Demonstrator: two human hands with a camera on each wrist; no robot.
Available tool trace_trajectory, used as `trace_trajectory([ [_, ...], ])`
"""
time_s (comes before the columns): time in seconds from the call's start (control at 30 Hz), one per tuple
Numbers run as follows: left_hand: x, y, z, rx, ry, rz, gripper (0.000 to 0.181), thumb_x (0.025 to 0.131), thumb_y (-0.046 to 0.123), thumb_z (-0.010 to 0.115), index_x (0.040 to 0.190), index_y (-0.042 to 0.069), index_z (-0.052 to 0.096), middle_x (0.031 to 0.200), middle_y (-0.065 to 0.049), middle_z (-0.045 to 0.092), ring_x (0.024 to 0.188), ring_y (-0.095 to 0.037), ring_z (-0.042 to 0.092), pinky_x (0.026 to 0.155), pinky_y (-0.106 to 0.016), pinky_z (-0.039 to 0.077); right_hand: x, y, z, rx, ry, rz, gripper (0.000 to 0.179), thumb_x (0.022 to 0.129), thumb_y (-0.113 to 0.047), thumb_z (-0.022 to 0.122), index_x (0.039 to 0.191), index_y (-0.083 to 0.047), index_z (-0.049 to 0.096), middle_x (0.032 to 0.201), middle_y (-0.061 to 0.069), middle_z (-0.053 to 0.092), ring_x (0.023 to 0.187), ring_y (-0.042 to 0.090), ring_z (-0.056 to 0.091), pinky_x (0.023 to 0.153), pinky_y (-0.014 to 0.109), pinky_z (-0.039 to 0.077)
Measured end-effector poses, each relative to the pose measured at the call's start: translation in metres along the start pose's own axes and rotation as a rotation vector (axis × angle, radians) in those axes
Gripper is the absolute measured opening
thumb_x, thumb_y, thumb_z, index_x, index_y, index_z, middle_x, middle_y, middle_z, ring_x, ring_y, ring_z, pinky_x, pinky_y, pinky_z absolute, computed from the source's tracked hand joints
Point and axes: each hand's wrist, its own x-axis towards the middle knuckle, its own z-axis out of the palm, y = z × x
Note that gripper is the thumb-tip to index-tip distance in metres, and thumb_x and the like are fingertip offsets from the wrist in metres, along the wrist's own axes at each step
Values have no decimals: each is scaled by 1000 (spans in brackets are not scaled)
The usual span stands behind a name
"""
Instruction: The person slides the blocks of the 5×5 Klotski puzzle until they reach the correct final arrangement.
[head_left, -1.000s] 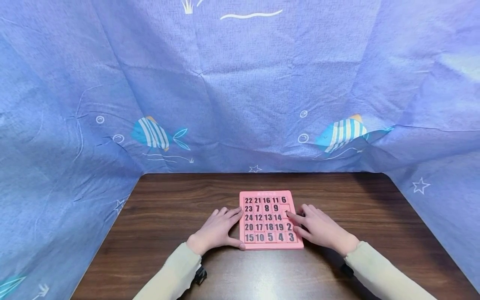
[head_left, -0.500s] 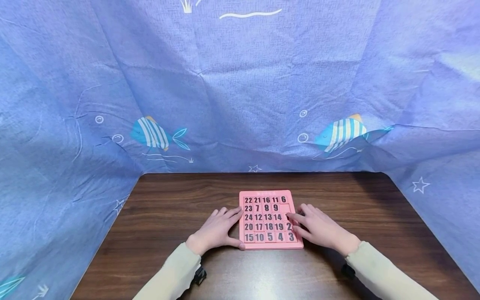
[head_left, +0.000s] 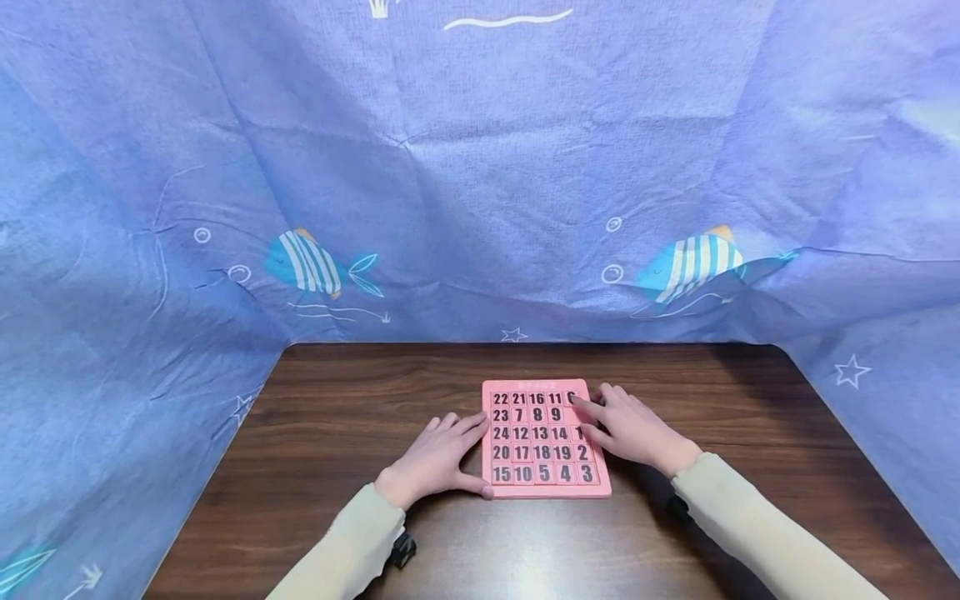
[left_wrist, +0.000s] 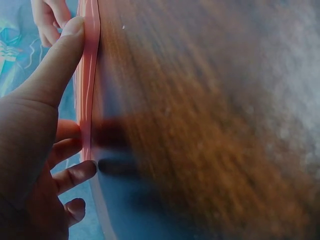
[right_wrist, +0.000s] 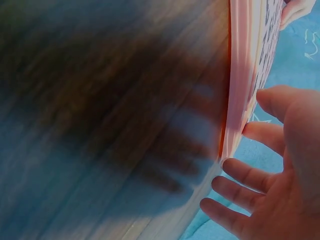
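A pink number slide puzzle (head_left: 540,492) lies flat on the table, with dark numbers on its square tiles. My left hand (head_left: 431,462) rests along its left side, fingertips at the edge and thumb at the near left corner. In the left wrist view the straight thumb (left_wrist: 52,65) lies against the pink edge. My right hand (head_left: 637,429) reaches over the right side, index fingertip on the 6 tile (head_left: 572,395) in the top row, partly covering it. Below that tile is a gap in the second row. The right thumb overlaps the third row's last tile, which shows a 1.
A brown wood-grain table (head_left: 360,392) carries the puzzle. Behind and beside it hangs a blue cloth (head_left: 480,183) with striped fish. A black wrist strap (head_left: 403,550) shows below the left sleeve.
My right hand has moved up from the third row to the 6 tile at the top right, uncovering part of the 1 tile. The left hand stays in place at the puzzle's edge.
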Motion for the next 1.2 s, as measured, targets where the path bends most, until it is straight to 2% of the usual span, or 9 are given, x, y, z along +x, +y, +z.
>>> trace_trajectory([
  [0.3,1,0,-5,4,1,1,108,77,73,77,160,12,44,165,-5,41,134,-27,47,112,-51,37,-4,-5,-1,-9,-18,10,43,100,-30,69,140,-13,69,110,12,58,95,25,52,83,45,47],
  [0.5,1,-1,-5,0,4,3,108,76,72,78,160,12,44,165,-6,41,138,-30,46,113,-54,36,-12,-10,-1,-25,26,-41,41,98,-25,70,136,-10,71,101,7,54,86,21,48,74,40,44],
  [0.77,-1,-2,-5,3,-1,-1,108,77,72,78,160,12,44,165,-6,42,136,-28,47,111,-54,37,-19,-17,-2,-36,54,-92,40,97,-27,72,133,-10,73,101,5,55,82,16,45,71,33,41],
  [0.93,-1,-2,-5,-7,-6,-7,108,77,71,78,160,12,44,165,-5,41,136,-27,47,111,-54,37,-10,-14,-3,-10,103,-92,35,96,-23,73,128,-9,75,105,7,58,85,17,48,72,35,43],
  [1.2,-2,2,-2,-13,-5,-5,108,76,71,79,160,12,44,165,-5,41,136,-27,46,113,-54,36,13,-13,1,-18,47,-65,40,97,-26,72,135,-11,71,110,13,56,94,27,51,81,45,45],
])
